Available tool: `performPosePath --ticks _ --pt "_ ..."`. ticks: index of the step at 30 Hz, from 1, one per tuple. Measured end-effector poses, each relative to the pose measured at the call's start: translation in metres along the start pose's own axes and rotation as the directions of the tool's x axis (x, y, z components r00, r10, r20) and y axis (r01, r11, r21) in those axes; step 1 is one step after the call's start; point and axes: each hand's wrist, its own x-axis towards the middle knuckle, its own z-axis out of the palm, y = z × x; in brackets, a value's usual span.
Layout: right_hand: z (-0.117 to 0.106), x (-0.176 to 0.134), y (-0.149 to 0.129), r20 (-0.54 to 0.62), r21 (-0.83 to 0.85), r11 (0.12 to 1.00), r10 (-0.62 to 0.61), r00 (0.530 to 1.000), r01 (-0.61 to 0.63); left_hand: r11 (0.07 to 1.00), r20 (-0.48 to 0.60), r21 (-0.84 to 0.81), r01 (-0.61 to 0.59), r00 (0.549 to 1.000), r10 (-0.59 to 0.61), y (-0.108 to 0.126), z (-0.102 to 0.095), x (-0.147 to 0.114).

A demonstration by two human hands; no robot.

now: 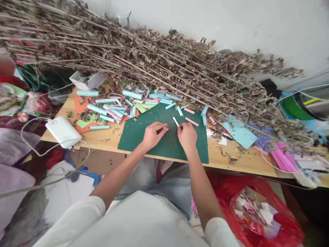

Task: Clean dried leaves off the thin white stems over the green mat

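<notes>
My left hand (153, 133) is closed, pinching a small round, ring-like piece (165, 126) with a yellowish rim between thumb and fingers. Its exact kind is too small to make out. Close by on the right, my right hand (187, 136) grips a thin white stick (176, 121) that points up and to the left from the fingertips. Both hands are over a dark green mat (164, 147). Beyond them lie loose pink rolls (191, 121) and light blue paper rolls (179, 110), some on the mat's far edge.
Dried plant stalks (144, 58) heap along the wooden table's (241, 157) back. More blue rolls (96, 109) pile at left over orange paper (79, 116), near a white power bank (63, 132) with a cable. At lower right sits a red bag (280, 202) of scraps.
</notes>
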Motion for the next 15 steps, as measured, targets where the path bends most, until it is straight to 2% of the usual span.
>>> performPosePath --ticks 2,4,6,8,9,11,15 --pt "-0.005 0.003 0.0 -0.081 0.099 0.995 0.021 0.996 -0.013 1.0 0.003 0.003 -0.011 1.0 0.011 0.0 0.001 0.0" --pt "-0.013 0.003 -0.003 -0.148 0.288 0.958 0.038 0.988 0.006 1.0 0.006 0.008 -0.02 1.0 0.02 0.0 0.001 0.001" --pt "-0.023 -0.003 -0.012 -0.204 0.588 0.806 0.064 0.977 0.07 0.999 0.01 0.014 -0.03 1.0 0.03 0.0 0.001 0.0" --pt "-0.034 -0.012 -0.025 -0.237 0.778 0.612 0.076 0.968 0.143 0.999 0.016 0.015 -0.036 0.999 0.035 0.001 0.0 0.0" --pt "-0.039 -0.017 -0.032 -0.263 0.813 0.554 0.074 0.962 0.18 0.999 0.02 0.014 -0.038 0.999 0.038 0.001 0.0 0.0" --pt "-0.044 -0.026 -0.043 -0.305 0.82 0.52 0.045 0.951 0.239 0.999 0.035 0.01 -0.045 0.998 0.044 0.0 -0.001 0.0" --pt "-0.04 -0.032 -0.052 -0.34 0.759 0.579 -0.036 0.94 0.297 0.999 0.049 0.003 -0.049 0.998 0.049 -0.001 0.0 -0.001"
